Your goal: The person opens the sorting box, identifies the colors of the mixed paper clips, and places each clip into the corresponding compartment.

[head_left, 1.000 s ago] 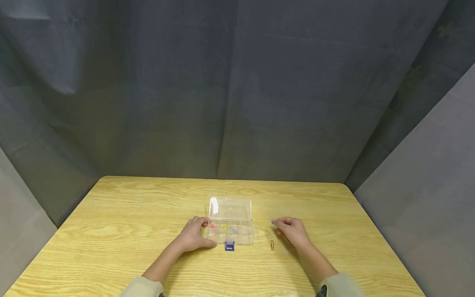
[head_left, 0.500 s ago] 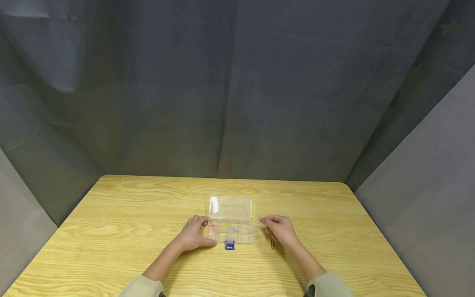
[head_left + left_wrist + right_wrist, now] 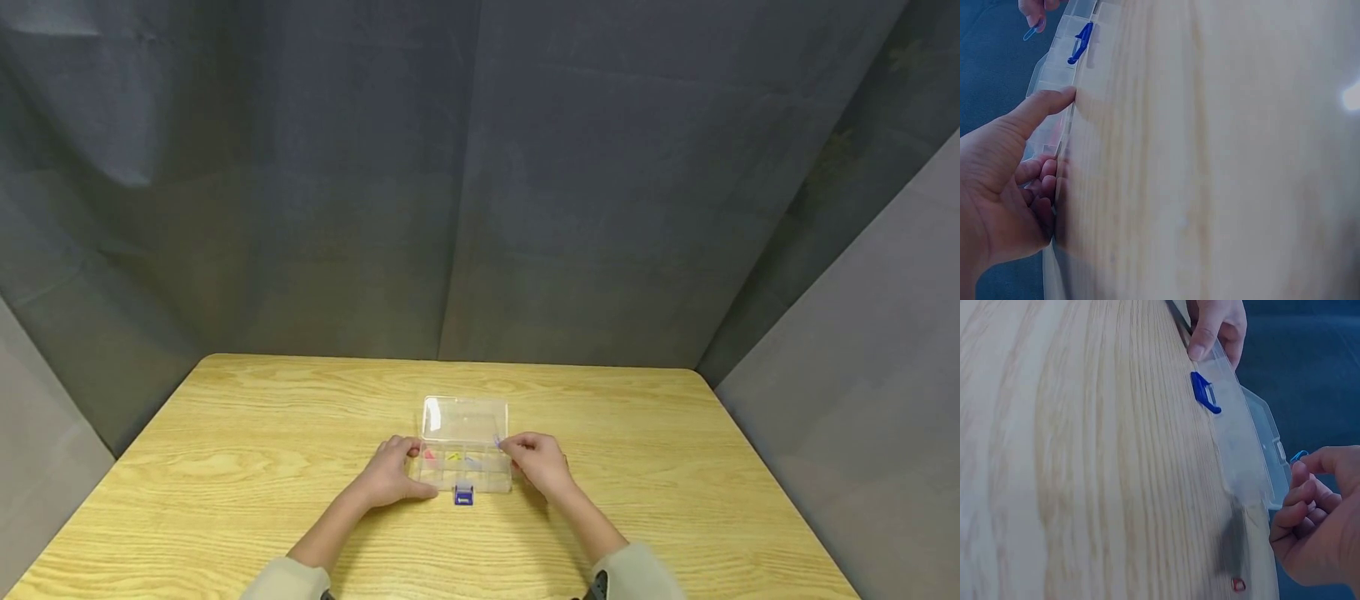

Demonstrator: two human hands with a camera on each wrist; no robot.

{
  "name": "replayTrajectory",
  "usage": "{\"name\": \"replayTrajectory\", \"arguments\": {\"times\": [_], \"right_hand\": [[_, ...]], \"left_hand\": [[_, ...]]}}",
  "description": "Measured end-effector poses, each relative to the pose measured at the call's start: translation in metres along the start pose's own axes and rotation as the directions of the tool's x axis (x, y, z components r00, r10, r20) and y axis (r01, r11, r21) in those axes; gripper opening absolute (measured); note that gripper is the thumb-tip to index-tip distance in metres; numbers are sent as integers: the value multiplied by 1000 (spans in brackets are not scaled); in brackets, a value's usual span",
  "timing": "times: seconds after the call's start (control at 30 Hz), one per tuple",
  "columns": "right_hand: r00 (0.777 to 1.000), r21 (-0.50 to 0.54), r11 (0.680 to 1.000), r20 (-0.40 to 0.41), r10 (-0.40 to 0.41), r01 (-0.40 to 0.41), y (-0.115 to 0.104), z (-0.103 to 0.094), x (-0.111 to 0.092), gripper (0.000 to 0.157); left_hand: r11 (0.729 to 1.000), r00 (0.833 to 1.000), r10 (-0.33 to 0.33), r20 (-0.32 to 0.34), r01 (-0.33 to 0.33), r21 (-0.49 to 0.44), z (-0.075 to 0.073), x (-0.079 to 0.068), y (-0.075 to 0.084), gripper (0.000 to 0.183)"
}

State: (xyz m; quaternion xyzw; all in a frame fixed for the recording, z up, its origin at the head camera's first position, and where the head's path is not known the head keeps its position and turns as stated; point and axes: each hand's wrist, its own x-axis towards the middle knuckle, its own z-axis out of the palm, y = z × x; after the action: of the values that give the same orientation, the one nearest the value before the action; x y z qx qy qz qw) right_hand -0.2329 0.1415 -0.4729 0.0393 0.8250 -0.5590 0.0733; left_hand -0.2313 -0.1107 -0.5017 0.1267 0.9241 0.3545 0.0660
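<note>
A clear plastic compartment box (image 3: 487, 483) lies on the table, its lid (image 3: 465, 421) tilted back and its blue latch (image 3: 463, 496) hanging at the front. My left hand (image 3: 388, 475) grips the box's left end, thumb on the front edge and fingers round the side. Between thumb and fingertip, my right hand (image 3: 542, 465) pinches a blue paper clip (image 3: 1299, 456) over the back right compartment. Back compartments hold small pink (image 3: 430, 455), yellow (image 3: 453, 456) and pale blue pieces (image 3: 472, 460), too small to identify. A red paper clip (image 3: 1238, 584) lies right of the box, hidden in the head view.
The wood-grain table (image 3: 262, 442) extends to both sides of the box. Dark grey cloth (image 3: 465, 208) hangs behind the far edge, and a lighter panel (image 3: 862, 333) stands along the right.
My right hand has carried the blue paper clip leftward from the table to above the box's right part. It now covers the red clip in the head view. My left hand has stayed put.
</note>
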Motion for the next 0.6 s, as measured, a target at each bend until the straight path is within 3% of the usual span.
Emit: {"name": "replayTrajectory", "arguments": {"times": [0.6], "right_hand": [[993, -138, 984, 52, -103, 109, -7, 21, 6, 22]], "left_hand": [[1000, 1000, -16, 7, 16, -14, 1, 1, -1, 80]]}}
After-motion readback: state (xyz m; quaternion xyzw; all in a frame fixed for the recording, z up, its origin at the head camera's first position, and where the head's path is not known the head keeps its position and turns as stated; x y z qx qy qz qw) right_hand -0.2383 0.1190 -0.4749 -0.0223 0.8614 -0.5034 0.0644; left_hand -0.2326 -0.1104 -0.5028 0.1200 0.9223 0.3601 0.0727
